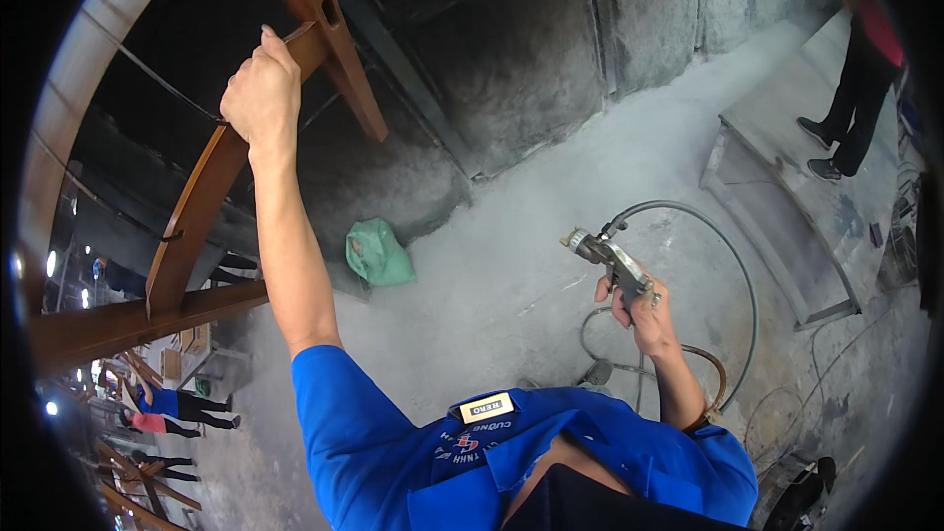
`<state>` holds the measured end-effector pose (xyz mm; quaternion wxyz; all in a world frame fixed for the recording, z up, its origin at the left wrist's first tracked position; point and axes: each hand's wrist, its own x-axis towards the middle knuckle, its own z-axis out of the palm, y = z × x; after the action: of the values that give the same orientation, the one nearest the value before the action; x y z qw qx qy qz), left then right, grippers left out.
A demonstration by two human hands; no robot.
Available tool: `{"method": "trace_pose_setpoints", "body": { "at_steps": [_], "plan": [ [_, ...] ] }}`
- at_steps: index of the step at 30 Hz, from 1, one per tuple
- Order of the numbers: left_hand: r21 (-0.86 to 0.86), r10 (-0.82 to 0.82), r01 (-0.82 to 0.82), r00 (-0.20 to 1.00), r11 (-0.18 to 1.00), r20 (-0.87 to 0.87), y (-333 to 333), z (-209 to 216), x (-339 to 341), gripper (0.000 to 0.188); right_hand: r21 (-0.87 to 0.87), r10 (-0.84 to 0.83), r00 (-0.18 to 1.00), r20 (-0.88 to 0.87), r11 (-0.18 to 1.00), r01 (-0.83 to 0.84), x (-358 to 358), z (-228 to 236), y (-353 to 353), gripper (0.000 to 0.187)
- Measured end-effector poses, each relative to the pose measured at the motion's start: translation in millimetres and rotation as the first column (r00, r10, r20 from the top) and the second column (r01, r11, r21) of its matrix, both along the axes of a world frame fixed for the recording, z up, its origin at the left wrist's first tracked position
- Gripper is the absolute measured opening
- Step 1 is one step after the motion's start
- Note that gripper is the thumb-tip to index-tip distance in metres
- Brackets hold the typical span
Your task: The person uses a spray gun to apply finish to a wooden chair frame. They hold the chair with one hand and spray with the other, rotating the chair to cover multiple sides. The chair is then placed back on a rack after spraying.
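Observation:
My left hand (264,93), at the upper left, is closed around a curved brown wooden rail (200,199). That rail belongs to a hanging wooden frame, joined to a slotted wooden post (313,2) above and a long wooden beam (118,331) below. Lower and to the right, my right hand (644,313) grips a metal spray gun (615,264) by its handle. Its nozzle points up and left, apart from the wood. A dark hose (733,246) loops from the gun back toward my right forearm.
A green sack (380,253) lies on the dusty floor by the stained metal wall (531,59). At right is a low grey platform (787,216), with a person (863,79) standing on it. More people (192,405) and wooden pieces are at lower left. Hoses trail across the floor.

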<state>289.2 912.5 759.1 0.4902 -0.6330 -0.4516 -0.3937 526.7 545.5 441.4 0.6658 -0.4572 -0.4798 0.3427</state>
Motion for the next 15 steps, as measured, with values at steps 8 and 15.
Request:
{"method": "trace_pose_setpoints", "body": {
  "at_steps": [8, 15],
  "plan": [
    [0.098, -0.541, 0.588, 0.788, 0.803, -0.294, -53, -53, -19, 0.020, -0.090, -0.072, 0.997, 0.016, 0.993, 0.073, -47, 1, -39, 0.084],
    [-0.846, -0.648, 0.469, 0.732, 0.253, 0.212, -58, -332, -130, 0.046, -0.058, -0.217, 0.976, 0.025, 0.974, 0.218, -107, -13, -87, 0.082]
  ]
}}
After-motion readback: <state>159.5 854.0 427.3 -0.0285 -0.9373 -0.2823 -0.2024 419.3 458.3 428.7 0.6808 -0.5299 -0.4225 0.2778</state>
